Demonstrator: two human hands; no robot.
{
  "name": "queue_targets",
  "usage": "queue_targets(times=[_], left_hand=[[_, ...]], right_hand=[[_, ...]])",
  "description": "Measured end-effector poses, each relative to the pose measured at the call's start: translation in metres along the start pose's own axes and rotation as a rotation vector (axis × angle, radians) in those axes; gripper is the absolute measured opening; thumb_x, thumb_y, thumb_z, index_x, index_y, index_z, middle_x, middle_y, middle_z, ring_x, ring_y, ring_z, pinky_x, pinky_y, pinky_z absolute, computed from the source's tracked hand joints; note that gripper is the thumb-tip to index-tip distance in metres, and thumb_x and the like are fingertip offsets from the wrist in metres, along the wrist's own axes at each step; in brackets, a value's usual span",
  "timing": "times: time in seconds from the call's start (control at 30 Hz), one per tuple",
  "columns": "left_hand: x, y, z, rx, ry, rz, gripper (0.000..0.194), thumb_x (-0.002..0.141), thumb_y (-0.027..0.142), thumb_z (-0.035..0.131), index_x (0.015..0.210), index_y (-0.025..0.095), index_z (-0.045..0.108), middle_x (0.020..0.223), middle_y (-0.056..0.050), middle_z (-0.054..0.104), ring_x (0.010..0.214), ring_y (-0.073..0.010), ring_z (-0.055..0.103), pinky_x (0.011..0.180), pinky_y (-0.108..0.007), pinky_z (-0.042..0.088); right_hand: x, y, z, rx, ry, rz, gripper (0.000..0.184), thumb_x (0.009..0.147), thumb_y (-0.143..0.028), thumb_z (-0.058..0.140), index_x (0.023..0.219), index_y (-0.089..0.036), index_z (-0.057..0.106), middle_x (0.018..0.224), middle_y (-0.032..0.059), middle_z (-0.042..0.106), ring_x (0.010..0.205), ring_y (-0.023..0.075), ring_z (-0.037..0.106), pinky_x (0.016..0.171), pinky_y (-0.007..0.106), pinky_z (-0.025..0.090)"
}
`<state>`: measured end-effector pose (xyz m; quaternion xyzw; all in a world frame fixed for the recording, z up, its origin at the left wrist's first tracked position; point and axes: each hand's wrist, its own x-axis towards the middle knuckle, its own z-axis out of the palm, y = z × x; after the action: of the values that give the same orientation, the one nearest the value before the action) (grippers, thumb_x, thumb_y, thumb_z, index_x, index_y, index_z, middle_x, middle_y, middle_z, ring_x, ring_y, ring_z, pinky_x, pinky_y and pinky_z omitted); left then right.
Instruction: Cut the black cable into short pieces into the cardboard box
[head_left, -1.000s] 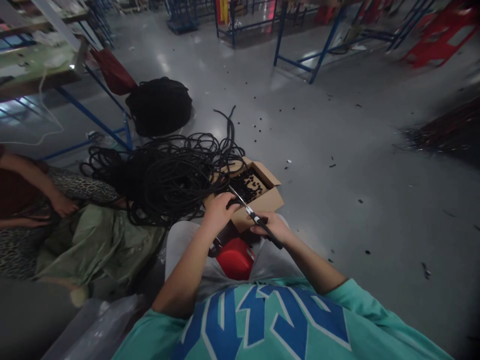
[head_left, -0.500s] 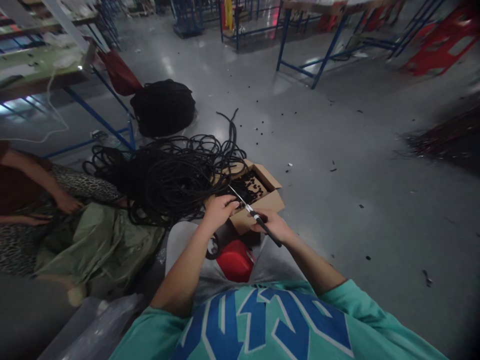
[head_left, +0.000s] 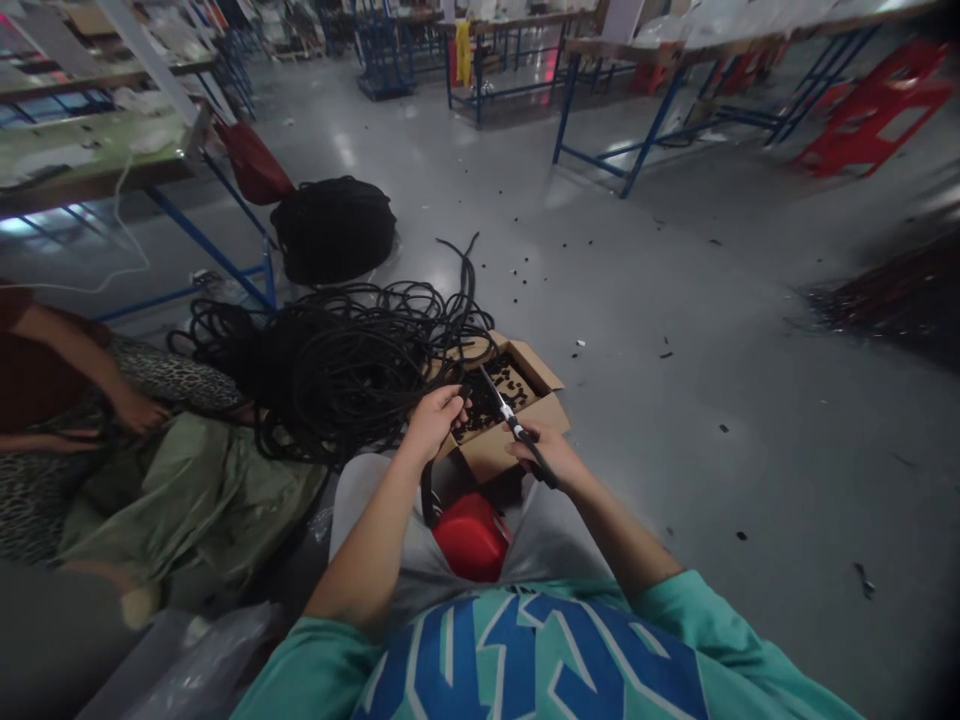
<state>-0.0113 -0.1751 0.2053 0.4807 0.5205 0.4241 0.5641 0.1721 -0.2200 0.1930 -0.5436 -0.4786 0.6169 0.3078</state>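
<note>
My right hand (head_left: 551,455) is closed around the black handles of a pair of scissors (head_left: 508,412). Their metal blades point up and left over an open cardboard box (head_left: 551,412) that holds many small black cut pieces (head_left: 517,388). Left of the blades, my left hand (head_left: 435,420) pinches a black cord (head_left: 427,490), whose length hangs below the wrist. A short dark end shows at the fingertips, apart from the blades. Beyond my left hand lies a large tangled heap of black cord (head_left: 337,360).
At the left sits another person, whose hand (head_left: 142,412) rests by a green sheet (head_left: 202,490). A red object (head_left: 471,540) is between my knees. A black bundle (head_left: 334,230), blue-legged tables (head_left: 637,150) and a red stool (head_left: 874,115) stand farther off. Black scraps dot the floor.
The scissors have moved right, away from my left fingertips. My left fingers have drawn into a tighter pinch, and the view has tipped slightly upward.
</note>
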Motion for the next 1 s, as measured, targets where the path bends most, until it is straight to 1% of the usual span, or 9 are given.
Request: queue_targets(times=[0.1,0.23,0.3,0.4,0.53,0.63,0.73,0.83,1.0], left_hand=[[-0.009,0.006,0.0,-0.074,-0.021,-0.016,0.024,0.063,0.023,0.06,0.083,0.012,0.06,0.067,0.0,0.057,0.053,-0.0068,0.048,0.052,-0.022,0.038],[-0.017,0.01,0.001,-0.155,0.024,-0.002,0.04,0.057,0.026,0.066,0.093,0.014,0.056,0.075,-0.001,0.058,0.06,-0.0091,0.054,0.056,-0.024,0.042],[-0.021,0.011,0.001,-0.126,0.049,-0.003,0.037,0.057,0.028,0.067,0.089,0.013,0.054,0.07,0.0,0.057,0.057,-0.0093,0.054,0.055,-0.024,0.042],[-0.025,0.014,0.002,-0.082,0.07,-0.006,0.031,0.059,0.031,0.066,0.081,0.012,0.054,0.055,0.004,0.053,0.049,-0.008,0.05,0.049,-0.022,0.04],[-0.031,0.019,0.007,-0.161,0.09,0.007,0.03,0.059,0.032,0.065,0.08,0.015,0.052,0.056,0.005,0.052,0.043,-0.007,0.048,0.04,-0.021,0.036],[-0.035,0.024,0.011,-0.2,0.104,-0.012,0.025,0.059,0.027,0.064,0.076,0.014,0.052,0.055,0.005,0.052,0.043,-0.0063,0.047,0.04,-0.02,0.034],[-0.039,0.028,0.013,-0.223,0.103,-0.049,0.022,0.058,0.024,0.064,0.073,0.014,0.052,0.053,0.004,0.052,0.044,-0.0064,0.047,0.042,-0.02,0.034],[-0.043,0.03,0.015,-0.217,0.071,-0.068,0.02,0.058,0.024,0.064,0.069,0.014,0.05,0.054,0.003,0.053,0.044,-0.0064,0.047,0.041,-0.019,0.033],[-0.047,0.03,0.017,-0.178,0.023,-0.081,0.021,0.059,0.027,0.064,0.066,0.014,0.048,0.048,0.005,0.05,0.041,-0.006,0.046,0.041,-0.019,0.034]], right_hand=[[-0.004,0.004,-0.001,-0.038,-0.032,-0.049,0.038,0.061,-0.021,0.054,0.098,-0.013,0.056,0.047,-0.0071,0.044,0.041,0.0066,0.039,0.041,0.019,0.03],[-0.008,0.009,-0.004,-0.006,-0.088,-0.137,0.045,0.058,-0.022,0.058,0.102,-0.015,0.055,0.059,-0.0048,0.049,0.053,0.0084,0.045,0.05,0.021,0.036],[-0.011,0.01,-0.005,0.013,-0.116,-0.16,0.049,0.057,-0.022,0.06,0.106,-0.016,0.053,0.064,-0.0036,0.052,0.057,0.0097,0.047,0.055,0.022,0.039],[-0.016,0.011,-0.008,0.009,-0.149,-0.151,0.054,0.06,-0.026,0.061,0.112,-0.016,0.05,0.07,-0.0013,0.056,0.063,0.0116,0.051,0.062,0.025,0.042],[-0.023,0.012,-0.01,-0.076,-0.166,-0.149,0.058,0.062,-0.034,0.064,0.115,-0.016,0.049,0.078,0.0013,0.06,0.072,0.0148,0.056,0.071,0.029,0.043],[-0.026,0.01,-0.01,-0.19,-0.179,-0.172,0.059,0.064,-0.037,0.063,0.118,-0.018,0.048,0.084,0.0029,0.062,0.078,0.0167,0.057,0.074,0.03,0.044],[-0.029,0.003,-0.008,-0.299,-0.158,-0.206,0.058,0.066,-0.035,0.062,0.119,-0.019,0.048,0.091,0.0043,0.062,0.083,0.019,0.057,0.076,0.032,0.043],[-0.032,-0.007,-0.004,-0.386,-0.119,-0.219,0.057,0.064,-0.028,0.062,0.119,-0.017,0.049,0.095,0.0054,0.062,0.086,0.0206,0.056,0.08,0.034,0.042],[-0.033,-0.018,0.0,-0.434,-0.107,-0.262,0.055,0.063,-0.023,0.061,0.117,-0.016,0.052,0.102,0.007,0.062,0.087,0.0209,0.056,0.081,0.034,0.042]])
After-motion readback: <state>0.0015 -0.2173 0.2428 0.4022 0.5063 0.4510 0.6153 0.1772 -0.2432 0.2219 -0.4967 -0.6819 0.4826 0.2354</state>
